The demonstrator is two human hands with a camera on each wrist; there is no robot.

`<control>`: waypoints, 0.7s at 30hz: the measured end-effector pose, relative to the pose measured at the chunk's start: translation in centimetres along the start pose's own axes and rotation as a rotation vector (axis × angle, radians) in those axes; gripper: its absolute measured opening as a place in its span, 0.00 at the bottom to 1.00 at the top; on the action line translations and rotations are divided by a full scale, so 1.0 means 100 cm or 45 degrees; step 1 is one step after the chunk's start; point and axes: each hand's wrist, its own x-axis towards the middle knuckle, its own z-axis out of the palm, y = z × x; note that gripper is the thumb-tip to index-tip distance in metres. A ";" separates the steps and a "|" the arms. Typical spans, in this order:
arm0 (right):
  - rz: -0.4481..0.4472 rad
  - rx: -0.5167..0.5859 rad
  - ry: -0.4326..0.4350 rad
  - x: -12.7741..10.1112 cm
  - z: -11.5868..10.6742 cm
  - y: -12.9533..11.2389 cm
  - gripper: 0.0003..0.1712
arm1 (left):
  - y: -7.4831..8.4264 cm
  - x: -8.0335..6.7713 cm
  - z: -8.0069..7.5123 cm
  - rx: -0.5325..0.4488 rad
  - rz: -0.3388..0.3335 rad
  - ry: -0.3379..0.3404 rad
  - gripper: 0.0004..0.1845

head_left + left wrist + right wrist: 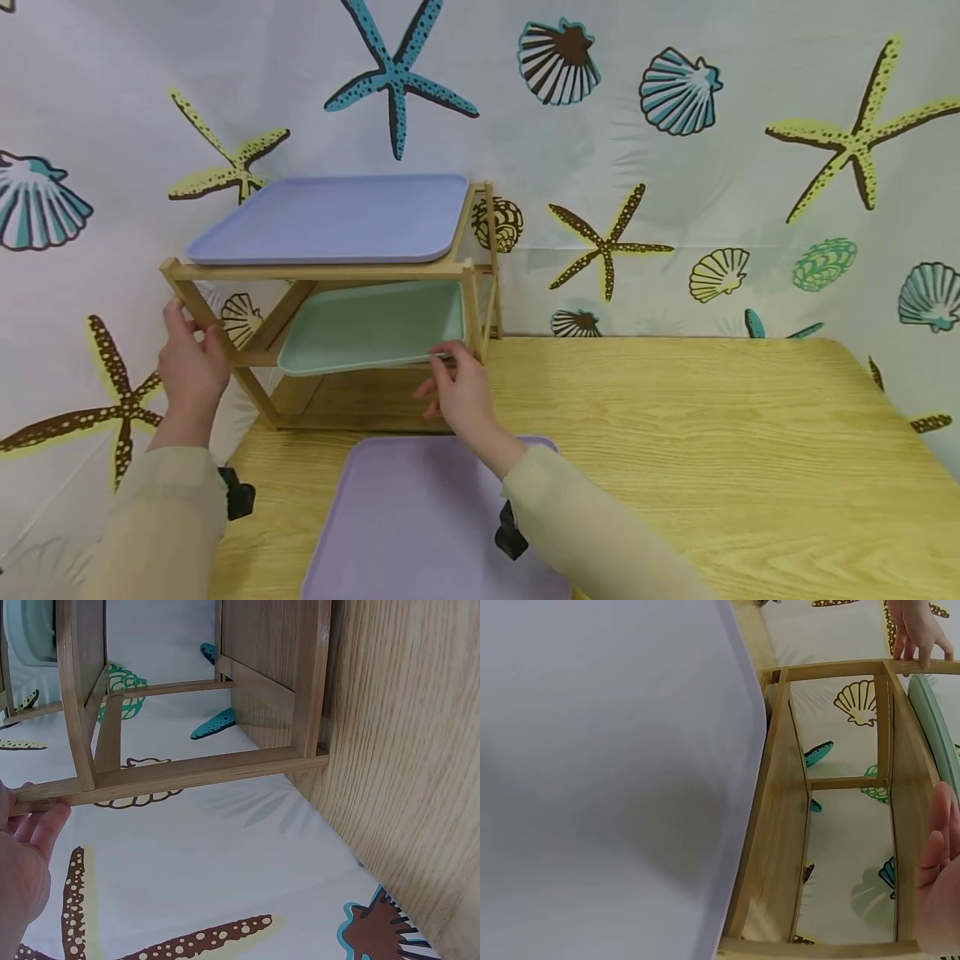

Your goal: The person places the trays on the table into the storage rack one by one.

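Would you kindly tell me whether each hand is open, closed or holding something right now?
Left hand: holding the wooden rack's left front post.
Right hand: pinching the green tray at its front edge.

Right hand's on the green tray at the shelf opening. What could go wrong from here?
The right hand pinches the green tray only near its front right corner, so the far left side might swing or dip.

The tray's right edge is close to the right front post and could catch there.

If the wooden rack gets jolted, the blue tray on top might slide, though the left hand steadies the frame.
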 end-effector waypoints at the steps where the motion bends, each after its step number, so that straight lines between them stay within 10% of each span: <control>1: 0.012 0.005 0.007 0.002 0.001 0.000 0.09 | 0.000 0.000 0.001 -0.002 0.005 0.002 0.25; 21: 0.057 0.032 -0.189 0.007 -0.002 -0.012 0.23 | 0.003 0.000 0.000 -0.007 0.010 0.028 0.25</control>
